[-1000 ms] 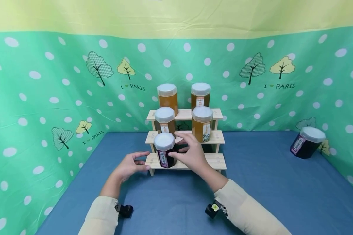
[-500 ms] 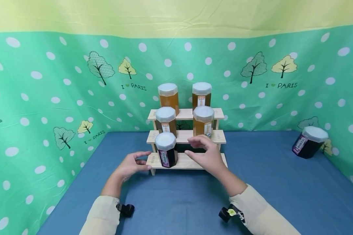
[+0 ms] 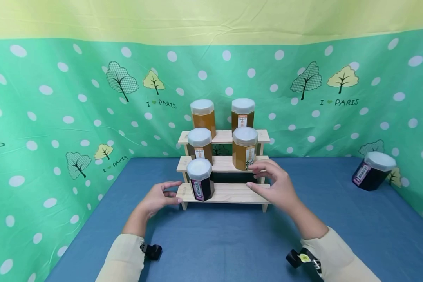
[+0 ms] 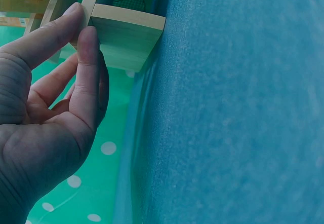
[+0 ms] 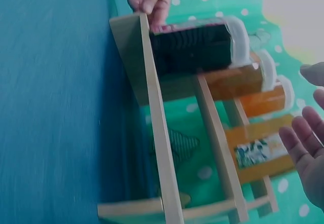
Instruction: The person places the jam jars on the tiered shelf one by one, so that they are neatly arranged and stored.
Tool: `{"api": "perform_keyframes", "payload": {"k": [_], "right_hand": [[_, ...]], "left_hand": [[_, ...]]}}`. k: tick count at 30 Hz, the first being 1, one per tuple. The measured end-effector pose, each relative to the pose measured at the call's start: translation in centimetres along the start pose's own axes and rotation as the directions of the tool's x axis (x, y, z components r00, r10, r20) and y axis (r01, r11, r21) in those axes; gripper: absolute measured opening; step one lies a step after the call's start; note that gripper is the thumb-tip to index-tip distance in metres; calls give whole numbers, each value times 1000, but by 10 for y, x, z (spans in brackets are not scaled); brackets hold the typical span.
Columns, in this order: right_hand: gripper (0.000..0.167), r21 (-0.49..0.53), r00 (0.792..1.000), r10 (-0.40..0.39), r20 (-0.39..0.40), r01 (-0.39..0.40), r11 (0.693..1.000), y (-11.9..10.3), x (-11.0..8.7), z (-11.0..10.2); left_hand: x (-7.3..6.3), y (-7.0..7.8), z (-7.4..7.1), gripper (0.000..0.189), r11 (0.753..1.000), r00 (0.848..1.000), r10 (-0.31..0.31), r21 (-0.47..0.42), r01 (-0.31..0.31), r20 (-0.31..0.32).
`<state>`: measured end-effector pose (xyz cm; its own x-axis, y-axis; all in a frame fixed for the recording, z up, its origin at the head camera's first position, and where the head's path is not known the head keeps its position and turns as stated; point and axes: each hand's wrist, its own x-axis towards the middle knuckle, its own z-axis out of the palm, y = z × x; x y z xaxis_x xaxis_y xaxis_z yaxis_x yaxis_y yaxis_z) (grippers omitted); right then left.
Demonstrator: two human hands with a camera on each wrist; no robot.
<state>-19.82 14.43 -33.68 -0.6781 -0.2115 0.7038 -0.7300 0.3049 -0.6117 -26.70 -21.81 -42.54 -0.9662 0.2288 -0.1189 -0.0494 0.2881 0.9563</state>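
Note:
A three-step wooden display rack [image 3: 232,192] stands on the table with jars on its steps. My left hand [image 3: 158,199] grips the left end of the bottom step, thumb at the front edge; the left wrist view shows thumb and fingertips at the board's end. Beside it on that step stands a dark jar [image 3: 199,182] with a purple label and white lid. My right hand [image 3: 276,186] hovers by the step's right end, fingers apart, holding nothing. An amber honey jar [image 3: 244,149] on the middle step is close behind its fingertips.
A second dark jar [image 3: 373,171] leans tilted at the far right of the blue table [image 3: 211,243]. A browner jar [image 3: 199,145] shares the middle step; two more jars, one amber [image 3: 203,117], one brown [image 3: 243,113], stand on top. A green dotted cloth [image 3: 91,78] hangs behind.
My right hand has let go of the dark jar on the bottom step and moved right, to that step's right end. The left hand stays at the left end.

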Motion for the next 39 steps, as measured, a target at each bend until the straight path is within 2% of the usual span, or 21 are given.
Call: {"api": "perform_keyframes", "payload": {"k": [4,11,16,24,30,39], "right_hand": [[39,-31,1000,5,-6,-5,1000,6,-4,-12],[46,-45,999,15,-29,-16,999,35,-13,-26],[47,-61,1000,-1,-25,-1,998,38,-15,-37],[46,-209,998,49,25,-43,977,39,-20,-64],[50,-270,997,62,45,-48,962,40,-24,-86],[54,-324,998,64,-7,-63,944,44,-30,-114]], "left_hand": [[1,0,0,70,1000,1000,-4,0,4,-7],[2,-1,0,70,1000,1000,-20,-4,20,-24],[2,-2,0,70,1000,999,-25,-5,25,-21],[2,-2,0,70,1000,1000,-21,-7,21,-13],[2,-2,-1,70,1000,1000,-19,-4,19,-11],[2,-3,-1,70,1000,1000,-19,-14,19,-4]]}}
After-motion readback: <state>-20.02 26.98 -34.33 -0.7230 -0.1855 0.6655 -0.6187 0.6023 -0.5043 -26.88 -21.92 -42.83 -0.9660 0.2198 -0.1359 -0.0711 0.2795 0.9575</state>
